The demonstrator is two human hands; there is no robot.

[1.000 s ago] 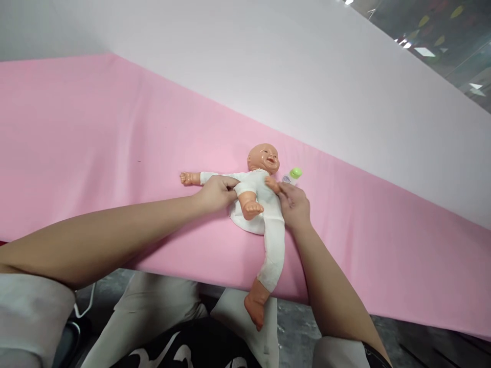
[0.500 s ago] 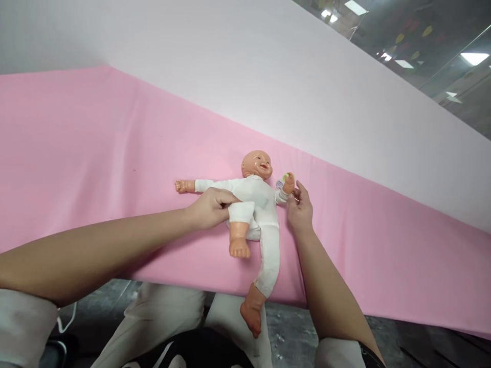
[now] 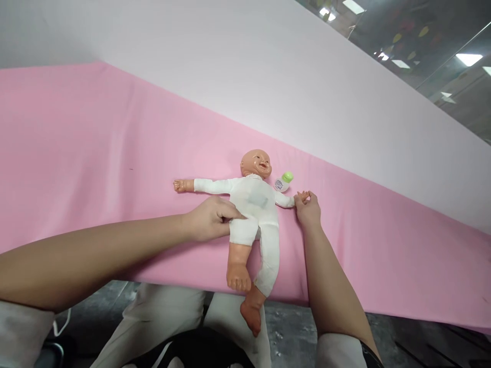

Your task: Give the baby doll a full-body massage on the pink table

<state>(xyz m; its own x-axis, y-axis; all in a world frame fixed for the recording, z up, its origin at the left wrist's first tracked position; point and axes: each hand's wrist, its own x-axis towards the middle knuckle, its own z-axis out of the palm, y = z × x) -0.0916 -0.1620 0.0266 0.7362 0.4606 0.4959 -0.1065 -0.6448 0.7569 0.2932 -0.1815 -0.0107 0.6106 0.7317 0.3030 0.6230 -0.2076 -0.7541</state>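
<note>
Flat on pink cloth (image 3: 95,153) under a white wall (image 3: 249,61), my left hand (image 3: 209,220) pinches the doll (image 3: 255,209); my right hand (image 3: 309,209) grips its wrist beside a bottle (image 3: 283,181).

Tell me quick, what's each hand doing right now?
Left hand: fingers closed, pinching the doll's white suit at the hip.
Right hand: holding the doll's hand by the fingertips.
</note>
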